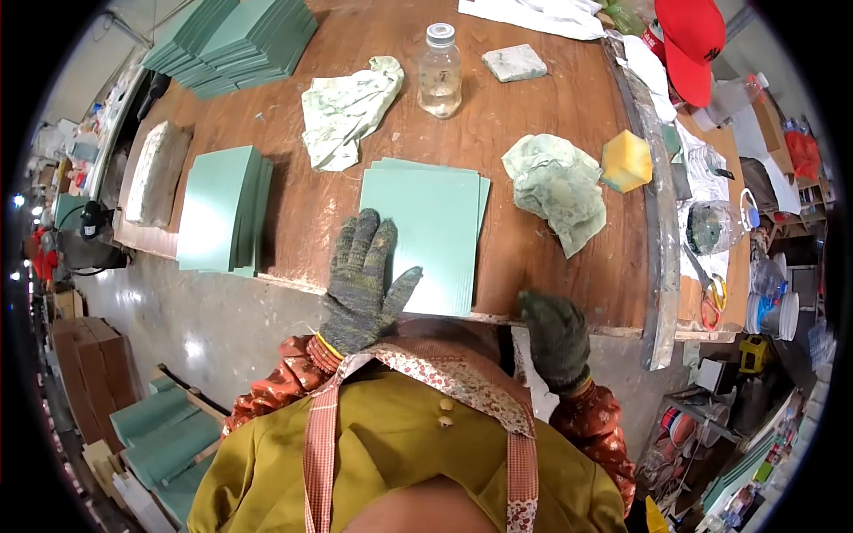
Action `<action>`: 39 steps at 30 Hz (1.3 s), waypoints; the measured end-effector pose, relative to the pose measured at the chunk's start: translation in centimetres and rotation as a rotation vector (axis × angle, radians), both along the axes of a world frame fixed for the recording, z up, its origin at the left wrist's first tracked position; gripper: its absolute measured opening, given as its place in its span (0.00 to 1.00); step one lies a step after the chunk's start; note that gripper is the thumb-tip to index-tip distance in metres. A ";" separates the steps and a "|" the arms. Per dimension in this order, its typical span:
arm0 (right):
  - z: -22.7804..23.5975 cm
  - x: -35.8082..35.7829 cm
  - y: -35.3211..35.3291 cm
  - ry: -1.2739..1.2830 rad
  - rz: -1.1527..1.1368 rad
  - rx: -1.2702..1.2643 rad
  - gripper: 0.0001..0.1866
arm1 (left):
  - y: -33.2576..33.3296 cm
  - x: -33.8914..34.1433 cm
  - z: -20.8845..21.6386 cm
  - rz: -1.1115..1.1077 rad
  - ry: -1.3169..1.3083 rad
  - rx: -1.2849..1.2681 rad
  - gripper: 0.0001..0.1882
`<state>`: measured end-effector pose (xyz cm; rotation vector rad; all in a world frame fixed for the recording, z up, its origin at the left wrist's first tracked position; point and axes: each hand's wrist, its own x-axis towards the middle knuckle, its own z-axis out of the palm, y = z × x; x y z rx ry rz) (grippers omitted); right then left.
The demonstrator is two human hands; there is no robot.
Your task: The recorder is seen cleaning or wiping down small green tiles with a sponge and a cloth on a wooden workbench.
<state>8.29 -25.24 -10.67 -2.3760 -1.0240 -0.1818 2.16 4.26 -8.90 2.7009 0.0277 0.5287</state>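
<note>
A stack of pale green rectangular panels (431, 231) lies at the table's front edge, its lower sheets slightly fanned out. My left hand (362, 271), in a dark grey-green knit glove, rests with spread fingers along the left side of this stack. The thumb reaches over the top panel. My right hand (557, 342), in a similar glove, is to the right of the stack, just at the table edge. Its fingers are curled together, and what they hold, if anything, is hidden. A white strip of material (536, 377) shows beside that hand; I cannot tell whether it is held.
More green panels (222, 209) stand at left, with a taller pile (235, 44) behind. Crumpled cloths (351, 111) (558, 186), a clear bottle (440, 75), a pale block (515, 63) and a yellow sponge (626, 161) lie around. Scissors (713, 298) rest on the right side table.
</note>
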 end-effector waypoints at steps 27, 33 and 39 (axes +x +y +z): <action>3.2 7.4 10.7 -0.045 0.068 -0.175 0.16 | 0.1 0.0 0.4 -0.055 0.007 -0.004 0.34; 4.3 6.6 11.3 -0.025 0.029 -0.225 0.13 | 0.0 0.1 0.1 -0.013 0.068 -0.008 0.34; 4.4 6.3 11.5 -0.010 0.074 -0.068 0.15 | -0.2 -0.4 -0.4 0.001 0.069 0.008 0.34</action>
